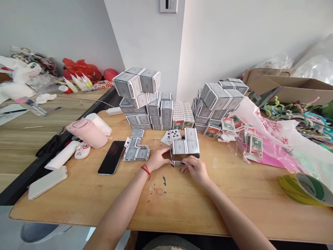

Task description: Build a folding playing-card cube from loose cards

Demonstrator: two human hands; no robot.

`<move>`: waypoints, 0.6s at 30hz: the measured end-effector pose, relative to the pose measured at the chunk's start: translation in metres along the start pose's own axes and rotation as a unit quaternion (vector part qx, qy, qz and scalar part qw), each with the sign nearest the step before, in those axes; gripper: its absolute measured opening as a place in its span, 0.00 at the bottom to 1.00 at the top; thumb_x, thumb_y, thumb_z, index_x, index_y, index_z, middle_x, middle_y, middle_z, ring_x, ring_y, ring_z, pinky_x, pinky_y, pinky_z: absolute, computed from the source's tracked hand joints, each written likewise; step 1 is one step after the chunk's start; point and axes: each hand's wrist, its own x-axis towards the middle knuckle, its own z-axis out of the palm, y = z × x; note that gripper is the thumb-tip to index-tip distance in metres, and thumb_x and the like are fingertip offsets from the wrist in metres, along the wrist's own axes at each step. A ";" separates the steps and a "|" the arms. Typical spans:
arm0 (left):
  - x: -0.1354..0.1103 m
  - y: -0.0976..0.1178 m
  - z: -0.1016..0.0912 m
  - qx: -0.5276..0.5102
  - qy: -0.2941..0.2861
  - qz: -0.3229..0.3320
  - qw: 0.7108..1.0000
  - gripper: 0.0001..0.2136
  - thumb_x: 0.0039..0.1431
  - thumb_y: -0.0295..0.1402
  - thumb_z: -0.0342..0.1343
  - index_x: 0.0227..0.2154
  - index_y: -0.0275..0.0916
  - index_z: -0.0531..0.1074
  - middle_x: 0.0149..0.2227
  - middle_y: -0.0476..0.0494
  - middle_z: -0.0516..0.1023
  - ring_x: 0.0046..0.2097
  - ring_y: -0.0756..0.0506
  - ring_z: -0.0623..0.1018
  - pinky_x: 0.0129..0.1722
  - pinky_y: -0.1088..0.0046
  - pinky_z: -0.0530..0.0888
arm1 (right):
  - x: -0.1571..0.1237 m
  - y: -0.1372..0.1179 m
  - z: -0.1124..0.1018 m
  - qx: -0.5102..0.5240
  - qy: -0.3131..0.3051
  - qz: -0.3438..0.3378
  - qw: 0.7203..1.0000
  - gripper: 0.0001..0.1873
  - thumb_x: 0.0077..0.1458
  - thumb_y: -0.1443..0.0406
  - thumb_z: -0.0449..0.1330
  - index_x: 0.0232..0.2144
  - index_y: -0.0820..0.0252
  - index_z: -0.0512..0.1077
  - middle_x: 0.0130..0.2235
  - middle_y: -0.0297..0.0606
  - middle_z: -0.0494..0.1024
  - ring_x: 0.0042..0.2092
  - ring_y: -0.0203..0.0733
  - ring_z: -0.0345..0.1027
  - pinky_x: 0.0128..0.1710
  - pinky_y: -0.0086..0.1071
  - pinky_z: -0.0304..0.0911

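The folded-card block [186,146] lies on the table [166,211], midway between left and right. Right hand [197,171]: fingertips bunched, pinching the block's near edge. Left hand [158,158]: thumb and fingers at the near left corner; grip cannot be told. Judged light, springy, slick-faced, easily creased; hold by folded corners, not broad faces. Loose cards [174,134] lie just beyond; the phone [111,158] lies left.
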 end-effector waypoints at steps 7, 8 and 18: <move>0.000 0.001 0.003 0.018 -0.015 -0.004 1.000 0.28 0.40 0.35 0.65 0.48 0.40 0.69 0.51 0.41 0.72 0.50 0.40 0.72 0.52 0.64 0.66 | 0.005 0.006 0.005 -0.043 0.007 -0.054 0.998 0.14 0.58 0.60 0.49 0.32 0.58 0.73 0.30 0.39 0.73 0.29 0.40 0.73 0.31 0.36 0.72; 0.000 0.000 0.003 0.019 -0.020 -0.001 1.000 0.28 0.40 0.35 0.65 0.49 0.40 0.68 0.50 0.42 0.72 0.50 0.40 0.72 0.52 0.64 0.66 | 0.005 0.006 0.007 -0.056 0.006 -0.063 0.996 0.14 0.58 0.61 0.49 0.32 0.57 0.73 0.31 0.39 0.73 0.30 0.40 0.73 0.32 0.36 0.72; 0.001 0.001 0.004 -0.059 0.017 0.018 0.998 0.30 0.43 0.38 0.63 0.51 0.37 0.64 0.53 0.38 0.69 0.54 0.40 0.68 0.55 0.61 0.64 | 0.002 -0.012 0.000 -0.348 0.051 -0.182 0.918 0.16 0.57 0.61 0.52 0.47 0.53 0.67 0.45 0.42 0.74 0.40 0.43 0.69 0.33 0.33 0.65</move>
